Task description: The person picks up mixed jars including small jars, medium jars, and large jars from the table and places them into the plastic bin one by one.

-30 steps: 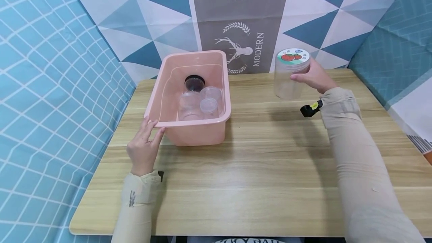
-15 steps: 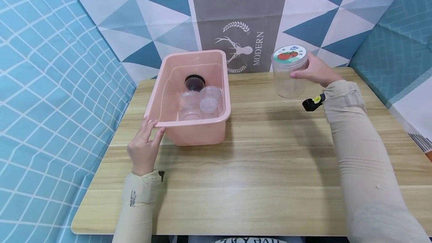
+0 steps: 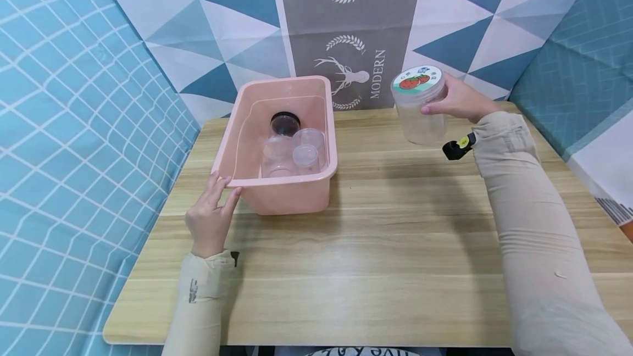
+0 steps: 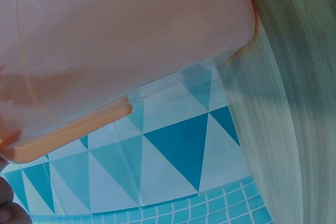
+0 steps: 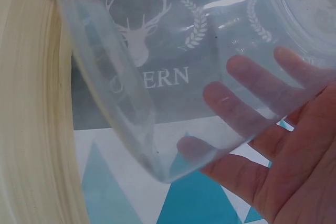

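Note:
My right hand [image 3: 462, 98] grips a clear plastic jar [image 3: 417, 117] by its side, above the right rear part of the table. The jar tilts slightly left, and its round lid [image 3: 417, 79] carries a red fruit picture. In the right wrist view the fingers [image 5: 244, 114] of that hand show through the jar wall, which looks see-through with nothing inside. My left hand [image 3: 210, 218] holds the near left corner of a pink plastic basin [image 3: 287, 199] at its rim. The left wrist view shows mostly the basin's side [image 4: 131, 30], with fingertips at the lower left edge.
Several clear containers [image 3: 279, 155] lie in the basin, along with a black-rimmed jar [image 3: 285, 123] near its back. Wooden tabletop [image 3: 371, 268] spreads before and right of the basin. Patterned cloth [image 3: 247, 10] stands behind, and blue checked cloth [image 3: 74, 153] borders the left side.
The jar has shifted a little left with my right hand and now leans slightly to the left. My left hand and the basin have stayed in place.

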Action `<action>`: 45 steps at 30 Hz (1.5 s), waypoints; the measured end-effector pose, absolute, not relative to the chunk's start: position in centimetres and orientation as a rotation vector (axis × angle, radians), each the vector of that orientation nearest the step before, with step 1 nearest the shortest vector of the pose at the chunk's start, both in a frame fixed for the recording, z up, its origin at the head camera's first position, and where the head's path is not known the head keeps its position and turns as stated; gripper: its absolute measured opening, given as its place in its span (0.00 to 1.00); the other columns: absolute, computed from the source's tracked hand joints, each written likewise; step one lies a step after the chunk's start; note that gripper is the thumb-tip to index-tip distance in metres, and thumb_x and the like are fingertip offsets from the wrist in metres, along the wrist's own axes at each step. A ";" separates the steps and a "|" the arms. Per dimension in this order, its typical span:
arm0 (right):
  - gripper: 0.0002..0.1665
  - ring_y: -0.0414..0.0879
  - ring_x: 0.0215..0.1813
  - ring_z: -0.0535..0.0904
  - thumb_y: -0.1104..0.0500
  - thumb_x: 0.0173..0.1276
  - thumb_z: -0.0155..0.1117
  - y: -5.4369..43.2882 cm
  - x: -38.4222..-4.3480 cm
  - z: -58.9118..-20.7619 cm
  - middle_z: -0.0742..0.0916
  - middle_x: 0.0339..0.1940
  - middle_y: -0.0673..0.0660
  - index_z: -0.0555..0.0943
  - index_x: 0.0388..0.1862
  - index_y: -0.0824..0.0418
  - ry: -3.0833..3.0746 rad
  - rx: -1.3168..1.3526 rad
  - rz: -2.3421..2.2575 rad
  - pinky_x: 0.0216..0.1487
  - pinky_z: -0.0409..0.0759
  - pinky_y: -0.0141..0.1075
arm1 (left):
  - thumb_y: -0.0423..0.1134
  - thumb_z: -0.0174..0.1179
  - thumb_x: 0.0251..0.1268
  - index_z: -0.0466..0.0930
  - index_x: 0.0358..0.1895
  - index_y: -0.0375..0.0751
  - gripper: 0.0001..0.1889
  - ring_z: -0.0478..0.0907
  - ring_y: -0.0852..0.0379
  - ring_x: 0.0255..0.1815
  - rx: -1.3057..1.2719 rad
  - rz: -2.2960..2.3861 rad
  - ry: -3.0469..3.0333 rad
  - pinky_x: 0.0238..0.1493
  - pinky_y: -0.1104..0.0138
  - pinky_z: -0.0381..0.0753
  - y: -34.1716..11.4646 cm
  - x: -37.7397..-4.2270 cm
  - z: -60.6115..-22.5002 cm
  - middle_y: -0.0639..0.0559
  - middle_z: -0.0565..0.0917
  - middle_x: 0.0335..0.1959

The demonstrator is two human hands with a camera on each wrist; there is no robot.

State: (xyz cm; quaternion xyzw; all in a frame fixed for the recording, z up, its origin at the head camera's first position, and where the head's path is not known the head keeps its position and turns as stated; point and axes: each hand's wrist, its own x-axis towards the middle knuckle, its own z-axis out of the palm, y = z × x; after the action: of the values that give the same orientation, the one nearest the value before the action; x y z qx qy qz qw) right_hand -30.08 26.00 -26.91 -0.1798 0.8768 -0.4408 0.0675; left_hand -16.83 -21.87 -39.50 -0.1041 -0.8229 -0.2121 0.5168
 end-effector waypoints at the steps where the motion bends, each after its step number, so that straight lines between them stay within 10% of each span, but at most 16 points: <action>1: 0.46 0.53 0.61 0.68 0.59 0.64 0.65 25.9 -30.1 -26.8 0.70 0.66 0.65 0.51 0.74 0.62 2.646 -0.548 -1.325 0.63 0.64 0.57 | 0.60 0.55 0.65 0.85 0.38 0.31 0.30 0.84 0.36 0.38 -0.250 -0.508 -1.979 0.18 0.52 0.72 -21.9 -16.8 -39.5 0.36 0.83 0.45; 24: 0.46 0.44 0.56 0.72 0.62 0.59 0.69 23.2 -30.9 -24.3 0.75 0.60 0.57 0.57 0.72 0.60 2.606 -0.709 -1.341 0.61 0.67 0.45 | 0.59 0.57 0.64 0.85 0.38 0.32 0.28 0.84 0.37 0.38 -0.265 -0.516 -1.970 0.16 0.53 0.70 -22.1 -17.2 -39.8 0.37 0.83 0.46; 45: 0.45 0.54 0.60 0.71 0.61 0.57 0.70 20.3 -31.7 -23.5 0.74 0.63 0.64 0.60 0.71 0.64 2.653 -0.783 -1.245 0.64 0.64 0.55 | 0.60 0.56 0.64 0.86 0.37 0.33 0.28 0.84 0.38 0.37 -0.247 -0.539 -1.945 0.17 0.53 0.71 -22.1 -17.3 -40.0 0.38 0.84 0.45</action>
State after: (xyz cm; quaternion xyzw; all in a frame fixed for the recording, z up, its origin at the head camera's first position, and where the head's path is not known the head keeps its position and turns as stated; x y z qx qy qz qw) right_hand -31.72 20.34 -23.51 -0.2577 0.8734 -0.4097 0.0543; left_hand -17.28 -22.09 -39.95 -0.1032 -0.8134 -0.2252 0.5262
